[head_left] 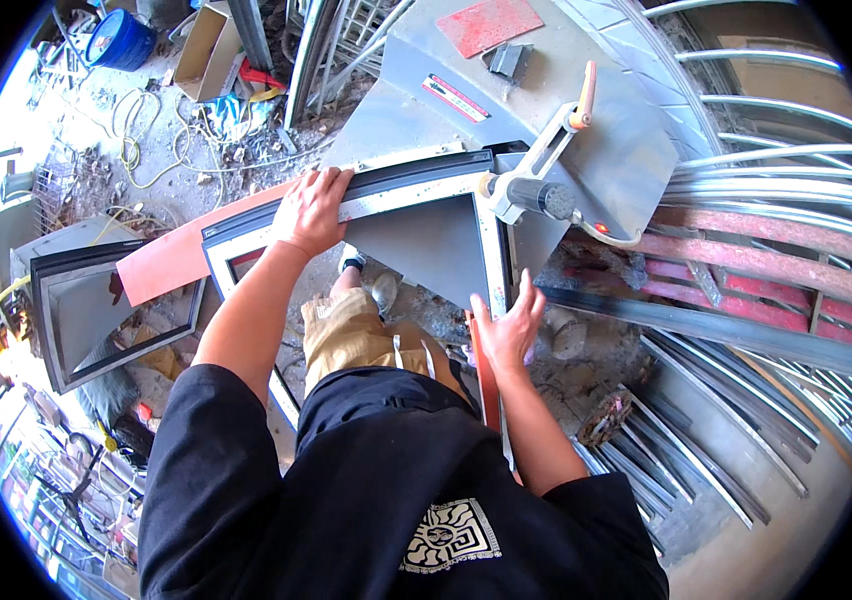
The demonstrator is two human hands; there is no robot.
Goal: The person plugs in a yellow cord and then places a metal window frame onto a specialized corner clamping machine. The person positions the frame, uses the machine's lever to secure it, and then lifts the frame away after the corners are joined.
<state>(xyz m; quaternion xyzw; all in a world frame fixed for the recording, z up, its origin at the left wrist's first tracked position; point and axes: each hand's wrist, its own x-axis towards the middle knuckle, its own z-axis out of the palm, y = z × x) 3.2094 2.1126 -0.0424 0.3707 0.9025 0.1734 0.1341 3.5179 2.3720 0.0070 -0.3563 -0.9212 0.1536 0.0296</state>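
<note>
A white and dark metal window frame (416, 201) lies against the edge of a grey metal machine table (386, 110) in front of me. My left hand (311, 210) is wrapped over its upper bar near the left part. My right hand (509, 325) is beside the frame's right bar, fingers spread and thumb apart; whether the thumb touches the bar I cannot tell. Just above the frame's right corner stands a clamp (536, 170) with an orange-tipped lever and a dark round pad. A reddish strip (186, 250) runs out to the left from under my left hand.
Another dark-edged frame (46, 320) leans at the left. Long metal profiles (706, 400) lie at the right, beside pinkish beams (746, 255). A blue bucket (121, 40), a cardboard box (208, 55) and loose cord (131, 150) are on the littered floor at the far left.
</note>
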